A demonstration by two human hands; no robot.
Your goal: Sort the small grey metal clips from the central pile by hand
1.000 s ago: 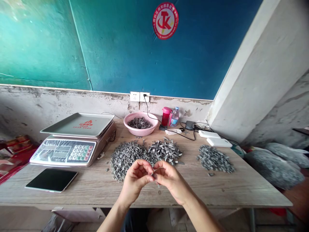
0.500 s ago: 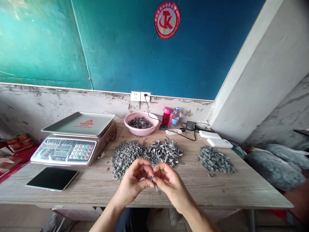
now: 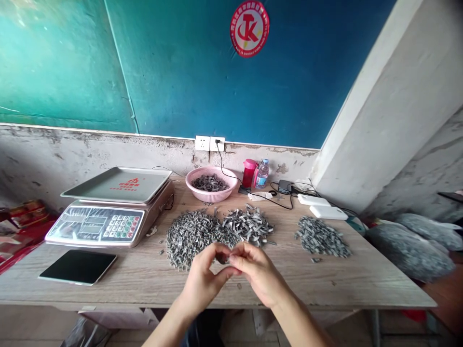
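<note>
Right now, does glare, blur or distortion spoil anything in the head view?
Head view: pale glare washes out the upper left of the board; reflections streak the scale panel; edge stretching softens the bags at right; the grey piece between left hand and right hand is too small and shaded to make out.

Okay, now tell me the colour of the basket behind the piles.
The basket is light pink; it shows best in the head view.
</note>
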